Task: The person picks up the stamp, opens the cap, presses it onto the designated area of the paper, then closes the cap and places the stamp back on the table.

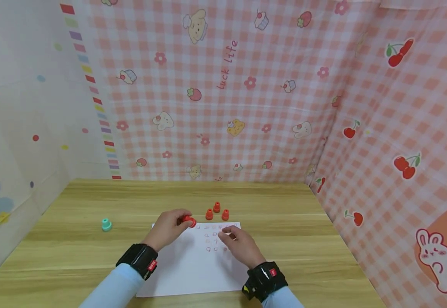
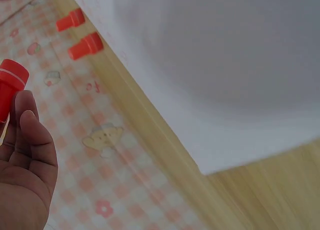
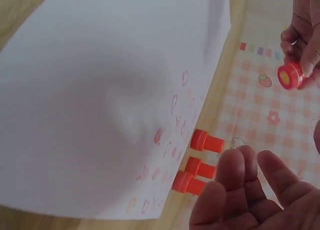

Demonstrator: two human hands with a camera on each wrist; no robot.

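Observation:
My left hand [image 1: 169,229] pinches a red stamp [image 1: 190,220] above the far left edge of a white sheet of paper [image 1: 185,269]. In the right wrist view the round end of that stamp [image 3: 289,76] faces the camera and shows yellow. My right hand [image 1: 242,246] hovers over the right part of the sheet, holding nothing, with its fingers loosely bent. Small reddish prints [image 3: 158,135] run along the sheet's far edge and in short rows near the right hand. That hand partly hides some of them.
Three red stamps [image 1: 217,207] stand grouped on the wooden table [image 1: 285,205] just beyond the paper. A teal stamp [image 1: 106,225] stands farther left. Checked cloth [image 1: 223,107] hangs behind the table and along its right side.

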